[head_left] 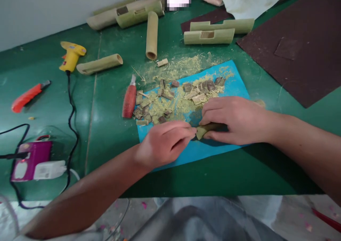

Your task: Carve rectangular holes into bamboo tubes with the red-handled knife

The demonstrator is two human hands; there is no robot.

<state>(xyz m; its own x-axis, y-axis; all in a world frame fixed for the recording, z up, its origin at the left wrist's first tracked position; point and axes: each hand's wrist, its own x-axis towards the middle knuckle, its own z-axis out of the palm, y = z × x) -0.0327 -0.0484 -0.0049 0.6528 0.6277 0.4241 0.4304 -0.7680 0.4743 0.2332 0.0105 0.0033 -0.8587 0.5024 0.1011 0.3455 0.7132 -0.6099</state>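
Observation:
A short green bamboo piece (202,130) lies over the blue sheet (183,155), with my right hand (234,118) closed around it. Most of its length is hidden under those fingers. My left hand (166,141) is closed in a pinch, its fingertips right at the bamboo's left end. Whatever sits between the left fingertips is too small or covered to make out. Just beyond both hands, brown and pale chips (188,87) and yellowish shavings (178,102) are scattered on the sheet. A red-handled carving knife (129,100) rests at the sheet's left edge, blade pointing away.
Cut bamboo tubes (209,37) lie toward the back, one bamboo tube (99,64) at the left. A yellow hot-glue gun (71,55), an orange utility knife (30,97) and a purple power box (34,159) with cords occupy the left side. Dark brown sheeting (298,49) covers the right.

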